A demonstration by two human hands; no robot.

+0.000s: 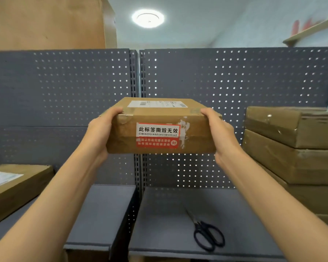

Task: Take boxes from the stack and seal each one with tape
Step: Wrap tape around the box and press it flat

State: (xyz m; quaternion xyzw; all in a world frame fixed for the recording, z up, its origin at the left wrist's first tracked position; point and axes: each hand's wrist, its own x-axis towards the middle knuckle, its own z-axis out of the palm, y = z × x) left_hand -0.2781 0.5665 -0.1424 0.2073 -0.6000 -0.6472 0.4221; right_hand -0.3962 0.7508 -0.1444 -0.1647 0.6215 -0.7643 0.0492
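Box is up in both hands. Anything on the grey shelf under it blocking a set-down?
Only the black-handled scissors, lying on the right shelf panel toward its front edge. The brown cardboard box, held by the left hand and right hand, has bare shelf below.

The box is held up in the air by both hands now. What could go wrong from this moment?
1. The left hand and right hand grip the box only at its ends, with nothing under it, so it could slip and fall.
2. The scissors lie on the shelf just below; a box set down there may land on them.
3. No tape roll is in view, so sealing may stall.
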